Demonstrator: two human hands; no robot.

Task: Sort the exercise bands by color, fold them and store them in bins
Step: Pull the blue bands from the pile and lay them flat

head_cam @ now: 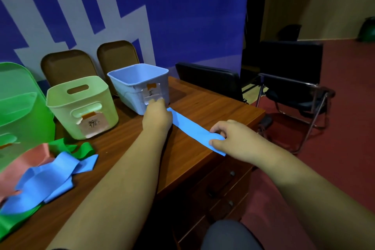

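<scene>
Two hands: both sat on one flat blue elastic exercise band [192,128], laid out straight across the brown wooden desk [213,99].
Right hand [231,138]: thumb and curled forefinger pinched the band's near end at the desk's edge; the strip ran away from that pinch toward the bins.
Left hand [157,116]: knuckles up over the far end, fingers bent down; pinching or only pressing, I couldn't tell.
Pale blue plastic bin [129,91]: just behind the left hand, paper label on its front.
Pale green plastic bin [60,111]: beside it, further left.
Loose heap of bands [46,178]: blue, green and pink, tangled at the desk's left.
</scene>
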